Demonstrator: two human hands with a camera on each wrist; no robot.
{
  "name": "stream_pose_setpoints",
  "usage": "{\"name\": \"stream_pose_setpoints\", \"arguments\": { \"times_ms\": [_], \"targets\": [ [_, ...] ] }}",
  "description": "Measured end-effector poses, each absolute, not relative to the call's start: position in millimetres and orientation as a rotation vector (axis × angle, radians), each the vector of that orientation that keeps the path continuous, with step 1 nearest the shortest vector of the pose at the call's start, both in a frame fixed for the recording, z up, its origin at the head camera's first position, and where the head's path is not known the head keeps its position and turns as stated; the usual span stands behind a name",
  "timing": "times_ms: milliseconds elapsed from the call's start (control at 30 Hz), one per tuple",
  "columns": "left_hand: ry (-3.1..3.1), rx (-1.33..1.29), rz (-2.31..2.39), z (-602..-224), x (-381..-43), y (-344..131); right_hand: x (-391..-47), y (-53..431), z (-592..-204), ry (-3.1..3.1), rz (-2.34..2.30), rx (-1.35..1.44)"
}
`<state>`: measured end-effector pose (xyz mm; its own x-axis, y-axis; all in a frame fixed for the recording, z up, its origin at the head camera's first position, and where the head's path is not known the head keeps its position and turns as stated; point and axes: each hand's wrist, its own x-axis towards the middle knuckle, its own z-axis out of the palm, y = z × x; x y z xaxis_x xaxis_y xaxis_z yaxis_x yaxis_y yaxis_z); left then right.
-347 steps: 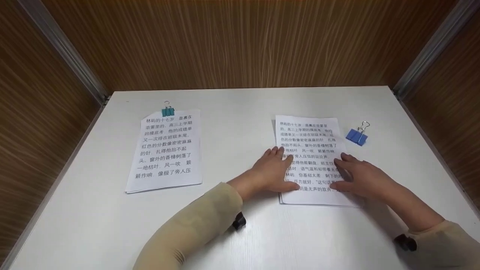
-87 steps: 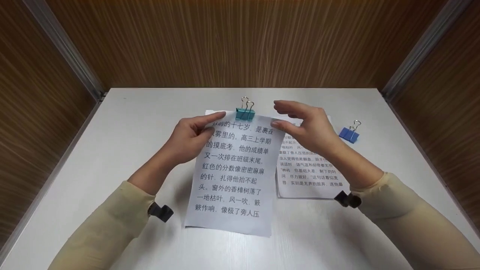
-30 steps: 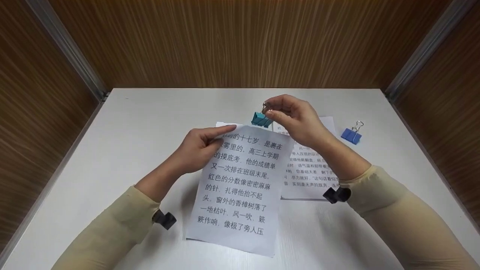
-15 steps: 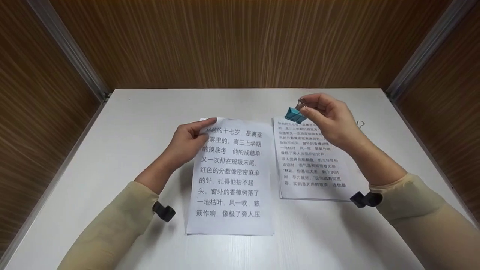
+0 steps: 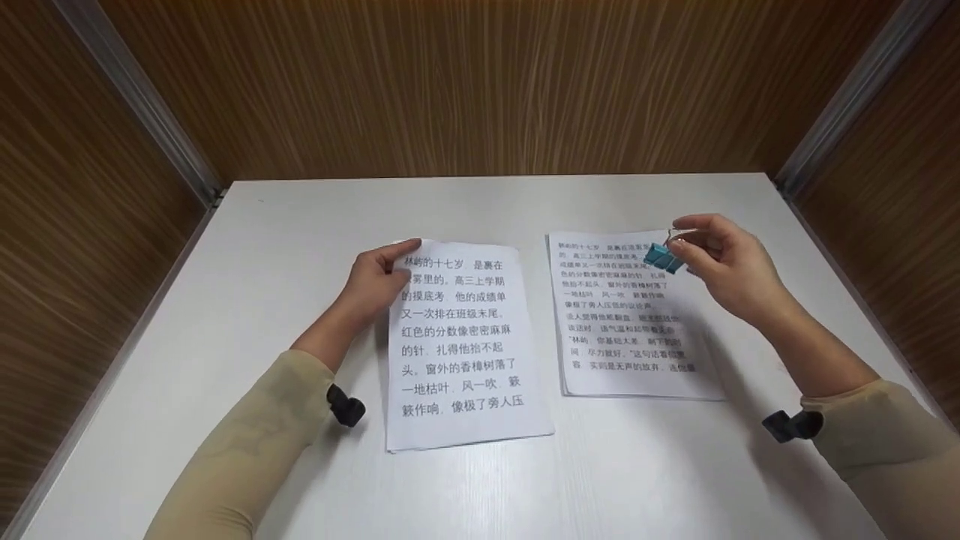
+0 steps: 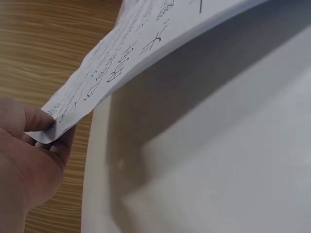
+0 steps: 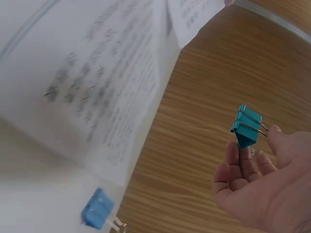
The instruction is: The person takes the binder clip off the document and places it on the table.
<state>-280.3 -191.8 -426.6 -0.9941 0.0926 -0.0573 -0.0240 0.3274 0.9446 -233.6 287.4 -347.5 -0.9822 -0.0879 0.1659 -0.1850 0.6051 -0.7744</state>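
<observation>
My left hand pinches the upper left corner of a stack of printed sheets, thumb on top and fingers beneath. In the left wrist view this stack is raised off the table. Between thumb and fingers, my right hand holds a teal binder clip by its wire handles. The clip appears over the top right part of a second paper stack, gripping no paper. A blue binder clip lies on the table beside that second stack; my right hand hides it in the head view.
Both stacks are over a white table, with a strip of tabletop between them. Wood-grain panels rise behind the table and along both sides. Black wrist cameras sit at both cuffs.
Earlier the teal clip sat on the left stack. My right hand has since taken it off and carried it right. The left hand keeps its hold, and the stack has shifted slightly.
</observation>
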Motion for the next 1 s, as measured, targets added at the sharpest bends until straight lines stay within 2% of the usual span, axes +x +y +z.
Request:
{"name": "stream_pose_setpoints", "arguments": {
  "times_ms": [367, 1000],
  "targets": [
    [2.445, -0.075, 1.74, -446, -287, -194, -230, 333, -382, -2.822, 1.195, 0.042],
    [2.425, -0.078, 1.746, -457, -289, -188, -227, 386, -428, -2.96, 1.106, -0.135]
  ]
}}
